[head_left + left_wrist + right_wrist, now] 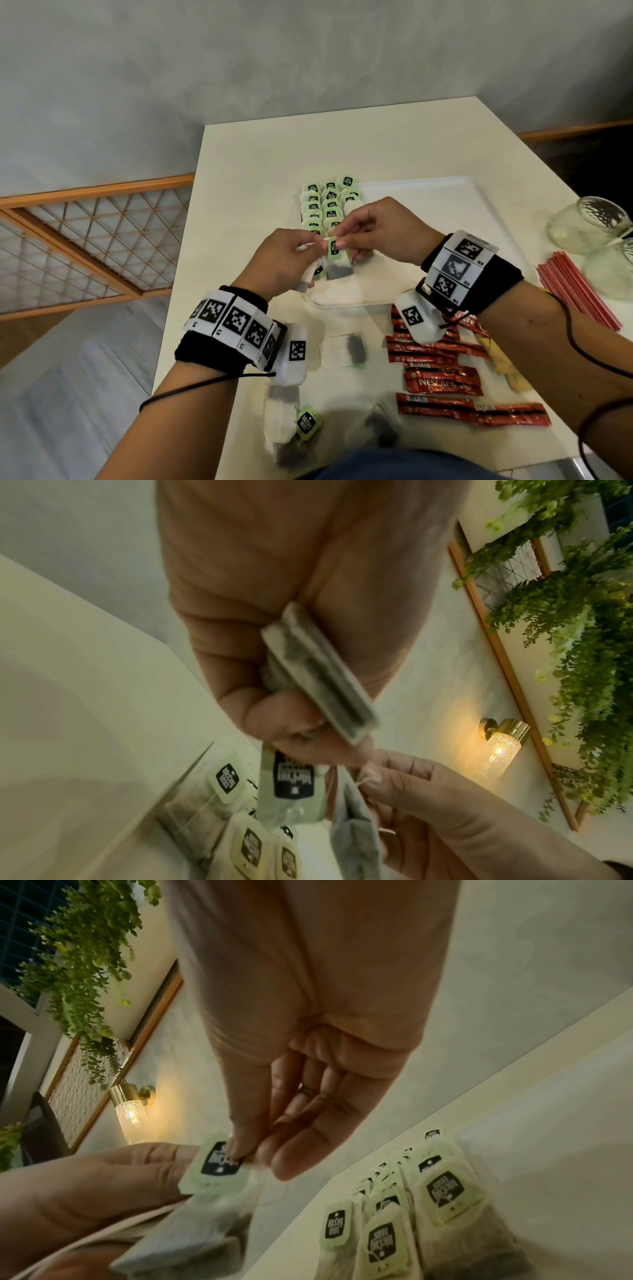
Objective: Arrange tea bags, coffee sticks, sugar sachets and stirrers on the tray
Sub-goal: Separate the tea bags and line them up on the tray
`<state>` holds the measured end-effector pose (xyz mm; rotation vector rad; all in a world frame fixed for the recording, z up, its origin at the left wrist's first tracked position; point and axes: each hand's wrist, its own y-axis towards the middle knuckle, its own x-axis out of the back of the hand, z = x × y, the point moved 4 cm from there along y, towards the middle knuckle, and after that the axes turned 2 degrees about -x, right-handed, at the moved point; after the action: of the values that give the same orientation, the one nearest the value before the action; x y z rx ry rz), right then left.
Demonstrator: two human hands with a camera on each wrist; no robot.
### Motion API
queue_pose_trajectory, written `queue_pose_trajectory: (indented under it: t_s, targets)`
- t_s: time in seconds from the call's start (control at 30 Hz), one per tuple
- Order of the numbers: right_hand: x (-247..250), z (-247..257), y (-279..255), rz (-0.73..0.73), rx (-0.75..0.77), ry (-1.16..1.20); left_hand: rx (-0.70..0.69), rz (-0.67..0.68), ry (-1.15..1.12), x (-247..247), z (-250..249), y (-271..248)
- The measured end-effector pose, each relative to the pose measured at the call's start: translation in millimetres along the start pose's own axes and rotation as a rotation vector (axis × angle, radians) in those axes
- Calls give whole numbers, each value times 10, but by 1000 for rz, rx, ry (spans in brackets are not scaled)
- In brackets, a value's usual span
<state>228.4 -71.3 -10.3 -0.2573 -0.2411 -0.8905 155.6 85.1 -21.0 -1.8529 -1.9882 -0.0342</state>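
Note:
Both hands meet above the front left of the white tray (428, 205). My left hand (313, 246) grips a small bundle of tea bags (318, 674) in its curled fingers. One tea bag (338, 269) hangs between the hands, and my right hand (342, 240) pinches its green tag (219, 1164) between thumb and fingertip. Rows of tea bags with green tags (325, 205) lie on the tray's left side. Red coffee sticks (442, 380), yellowish sugar sachets (503, 363) and red stirrers (579, 291) lie on the table.
Loose tea bags (342, 349) lie on the table near the front edge, more (284, 418) at the front left. Two glass jars (582, 222) stand at the right. The table's left edge drops off beside my left wrist.

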Motion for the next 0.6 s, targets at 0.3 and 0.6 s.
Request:
queue_pose_trajectory:
  t_s: [0.3,0.6]
  targets:
    - [150,-12,185,-38,-119,80,-133,-296,-54,411,-15,-15]
    - [-246,-250,398,78,-191,-295,-122,-307,-86,427,53,10]
